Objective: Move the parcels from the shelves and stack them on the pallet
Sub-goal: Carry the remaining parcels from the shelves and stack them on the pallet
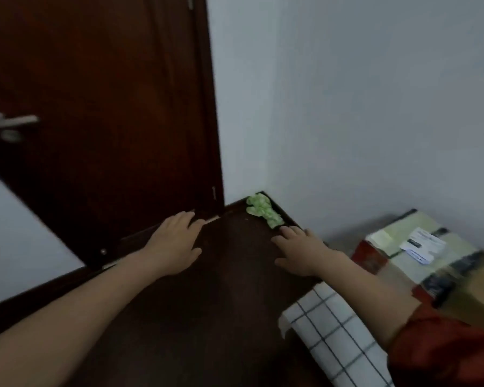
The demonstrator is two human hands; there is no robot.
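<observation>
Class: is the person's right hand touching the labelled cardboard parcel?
Apart. The head view shows the right hand over the dark surface, with a gap before the parcel.

Door (95,107) at ten o'clock, handle (10,124) at nine, wall (375,93) from twelve to three. Crumpled wad (264,210) at twelve in the corner of the surface (221,317), against its right rim. Parcel (419,255) at three beside the wall, cloth (333,331) at five before it.

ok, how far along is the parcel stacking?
Done: a labelled parcel lies low by the wall; no pallet visible under it. In hand: nothing; left hand and right hand reach open over a dark surface. Left: cannot tell, no shelves or waiting parcels in view.
</observation>
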